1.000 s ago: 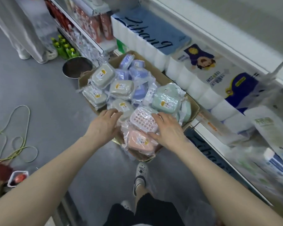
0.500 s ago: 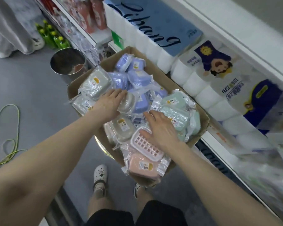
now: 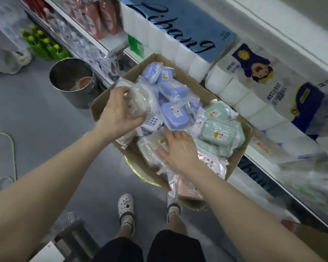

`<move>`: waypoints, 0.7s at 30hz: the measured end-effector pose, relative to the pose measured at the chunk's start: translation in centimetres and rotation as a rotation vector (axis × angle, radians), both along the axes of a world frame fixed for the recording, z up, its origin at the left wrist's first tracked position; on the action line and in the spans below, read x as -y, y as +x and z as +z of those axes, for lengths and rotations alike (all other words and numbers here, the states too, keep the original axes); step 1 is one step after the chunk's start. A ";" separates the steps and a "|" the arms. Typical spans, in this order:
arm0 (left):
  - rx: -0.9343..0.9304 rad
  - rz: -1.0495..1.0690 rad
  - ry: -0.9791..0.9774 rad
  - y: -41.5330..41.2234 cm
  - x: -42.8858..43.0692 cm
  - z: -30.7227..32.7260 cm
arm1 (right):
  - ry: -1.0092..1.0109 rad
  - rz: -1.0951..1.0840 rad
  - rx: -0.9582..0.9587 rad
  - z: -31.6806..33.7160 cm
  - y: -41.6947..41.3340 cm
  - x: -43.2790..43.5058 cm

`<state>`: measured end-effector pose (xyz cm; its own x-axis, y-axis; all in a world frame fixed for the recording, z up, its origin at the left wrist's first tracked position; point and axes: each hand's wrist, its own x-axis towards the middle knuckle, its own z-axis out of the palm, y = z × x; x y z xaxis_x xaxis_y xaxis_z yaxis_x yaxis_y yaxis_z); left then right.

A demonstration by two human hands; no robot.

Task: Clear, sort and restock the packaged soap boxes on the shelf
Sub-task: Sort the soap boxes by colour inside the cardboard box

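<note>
Wrapped soap boxes (image 3: 175,114) in carton (image 3: 135,69): four lilac, three mint counted. Grey soap box (image 3: 142,103) gripped by left hand (image 3: 117,114); right hand (image 3: 180,150) laid flat, fingers straight.

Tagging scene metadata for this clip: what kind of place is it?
Most likely a retail shop aisle. White shelving holds stacked multipacks of toilet paper and rows of bottles, and a cardboard box full of wrapped, labelled soap boxes sits beside it.
</note>
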<state>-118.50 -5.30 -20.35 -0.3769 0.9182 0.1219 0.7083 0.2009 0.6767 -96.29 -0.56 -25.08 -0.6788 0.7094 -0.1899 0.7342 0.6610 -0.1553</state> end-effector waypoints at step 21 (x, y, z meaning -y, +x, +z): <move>0.124 -0.092 -0.089 -3.6 7.1 1.1 | -0.218 -0.547 -0.534 6.0 -5.3 -0.4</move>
<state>-122.11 -12.41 -19.25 -0.2981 0.9545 -0.0038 0.6388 0.2025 0.7422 -101.58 -0.13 -19.08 -0.2835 0.9526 -0.1105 0.7358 0.1422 -0.6621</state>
